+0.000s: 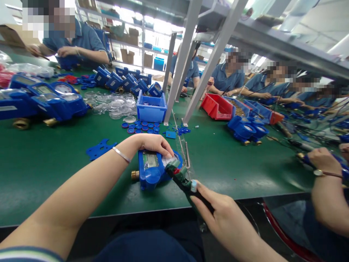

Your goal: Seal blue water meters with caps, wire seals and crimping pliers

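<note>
A blue water meter [152, 171] with a grey display, a round blue flap and a brass threaded end lies on the green table in front of me. My left hand [156, 144] reaches over its top, fingers bent together and fingertips pressed on the pale, clear dial area. My right hand [218, 207] is closed around the black handle of a hand tool with a dark green head [178, 174] and a red part; its exact kind is unclear. The tool's head touches or nearly touches the meter beside my left fingertips. Something pale blue wraps my right thumb or finger.
Blue caps [141, 126], a blue bin [151, 109] and clear covers [114, 103] lie beyond the meter. A flat blue plate [100, 149] is left; more meters [54, 98] stand farther left. Metal posts [201, 65] rise ahead. A co-worker's hand [323, 162] is at right.
</note>
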Tool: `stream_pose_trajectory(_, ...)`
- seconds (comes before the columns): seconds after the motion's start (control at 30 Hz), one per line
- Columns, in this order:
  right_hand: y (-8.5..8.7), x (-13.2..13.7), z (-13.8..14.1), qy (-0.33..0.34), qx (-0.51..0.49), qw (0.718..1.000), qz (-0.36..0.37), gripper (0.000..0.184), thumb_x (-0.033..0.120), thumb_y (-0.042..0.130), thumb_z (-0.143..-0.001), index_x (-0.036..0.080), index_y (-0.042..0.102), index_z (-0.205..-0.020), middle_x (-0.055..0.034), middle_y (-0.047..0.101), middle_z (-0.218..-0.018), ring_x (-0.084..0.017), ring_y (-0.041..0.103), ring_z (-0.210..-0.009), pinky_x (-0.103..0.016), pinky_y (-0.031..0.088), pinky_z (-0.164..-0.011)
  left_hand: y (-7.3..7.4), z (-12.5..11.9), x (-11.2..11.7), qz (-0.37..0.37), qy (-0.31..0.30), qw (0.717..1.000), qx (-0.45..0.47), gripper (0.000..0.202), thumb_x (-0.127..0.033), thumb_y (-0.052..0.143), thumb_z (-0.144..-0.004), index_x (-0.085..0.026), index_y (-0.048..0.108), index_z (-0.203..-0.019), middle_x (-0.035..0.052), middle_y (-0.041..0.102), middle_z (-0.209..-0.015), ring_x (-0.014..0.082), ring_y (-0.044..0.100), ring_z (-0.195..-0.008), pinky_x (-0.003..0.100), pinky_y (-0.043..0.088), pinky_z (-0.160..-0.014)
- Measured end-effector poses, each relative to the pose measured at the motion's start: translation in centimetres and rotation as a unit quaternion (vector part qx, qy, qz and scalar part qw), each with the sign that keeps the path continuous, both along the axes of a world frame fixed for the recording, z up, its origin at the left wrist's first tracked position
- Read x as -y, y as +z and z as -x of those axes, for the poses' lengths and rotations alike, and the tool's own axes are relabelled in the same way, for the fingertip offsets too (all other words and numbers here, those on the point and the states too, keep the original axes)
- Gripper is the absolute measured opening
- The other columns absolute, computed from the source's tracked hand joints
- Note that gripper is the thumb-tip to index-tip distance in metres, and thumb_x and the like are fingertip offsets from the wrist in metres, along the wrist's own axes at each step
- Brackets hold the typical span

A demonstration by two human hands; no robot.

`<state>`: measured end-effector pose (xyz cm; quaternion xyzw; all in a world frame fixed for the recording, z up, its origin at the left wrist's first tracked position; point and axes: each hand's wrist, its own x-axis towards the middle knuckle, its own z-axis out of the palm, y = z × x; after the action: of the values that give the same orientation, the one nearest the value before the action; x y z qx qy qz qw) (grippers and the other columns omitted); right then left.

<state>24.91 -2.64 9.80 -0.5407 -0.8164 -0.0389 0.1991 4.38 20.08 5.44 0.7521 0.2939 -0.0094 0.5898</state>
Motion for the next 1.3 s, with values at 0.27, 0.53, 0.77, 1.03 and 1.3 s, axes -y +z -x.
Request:
stream_pose_trajectory(0.27, 0.2, -0.2, 0.1, -0.003, -0.003, 1.0, 0.022, 0.03, 0.021, 0.051, -0.095, 0.01, 0.069, -0.116, -0.0034, 0.071, -0.107, -0.013, 0.072, -0.09, -0.016, 0.059, -0.079, 0.2, -0.1, 0.3, 0.0, 0.008, 1.0, 0.001, 0.041, -0.044, 0.079, -0.061, -0.021, 0.079, -0.095, 0.0014, 0.076, -0.102, 0.0156, 0.066, -0.092, 0.021, 0.051, -0.082)
stream_pose_trajectory(0.53, 1.0, -0.4, 0.1, 0.004, 0.008, 1.0, 0.022, 0.03, 0.023, 0.05, -0.096, 0.011, 0.069, -0.115, -0.0028, 0.071, -0.105, -0.012, 0.072, -0.088, -0.015, 0.058, -0.08, 0.4, 0.0, 0.5, -0.004, 0.014, 1.0, -0.004, 0.038, -0.042, 0.079, -0.061, -0.021, 0.079, -0.093, 0.0, 0.076, -0.101, 0.0154, 0.066, -0.093, 0.02, 0.051, -0.083)
stream_pose_trajectory(0.77, 1.1, -0.2, -0.1, -0.003, 0.0, 1.0, 0.012, 0.03, 0.022, 0.051, -0.095, 0.01, 0.069, -0.115, -0.0037, 0.072, -0.104, -0.013, 0.072, -0.086, -0.016, 0.058, -0.074, 0.6, -0.1, 0.5, -0.002, 0.017, 1.0, -0.011, 0.037, -0.041, 0.079, -0.062, -0.021, 0.079, -0.092, 0.0, 0.077, -0.098, 0.0146, 0.067, -0.089, 0.021, 0.051, -0.083)
stream_pose_trajectory(1.03, 0.2, -0.6, -0.2, -0.022, -0.025, 0.992, 0.119, 0.035, 0.031, 0.046, -0.098, 0.017, 0.068, -0.12, -0.0022, 0.071, -0.109, -0.014, 0.072, -0.092, -0.02, 0.059, -0.078, 0.2, 0.0, 0.2, -0.01, 0.009, 1.0, -0.017, 0.042, -0.044, 0.079, -0.062, -0.02, 0.078, -0.097, 0.0017, 0.076, -0.106, 0.0176, 0.067, -0.096, 0.021, 0.052, -0.081)
stream_pose_trajectory(1.3, -3.0, -3.7, -7.5, -0.287, -0.135, 0.919, 0.234, 0.055, 0.059, 0.033, -0.094, 0.013, 0.063, -0.093, -0.0051, 0.066, -0.079, -0.01, 0.059, -0.067, -0.02, 0.047, -0.068, 1.7, 0.7, 1.4, -0.081, 0.042, 0.996, 0.022, 0.046, -0.044, 0.08, -0.067, -0.023, 0.073, -0.107, 0.0022, 0.071, -0.12, 0.0228, 0.062, -0.119, 0.029, 0.047, -0.106)
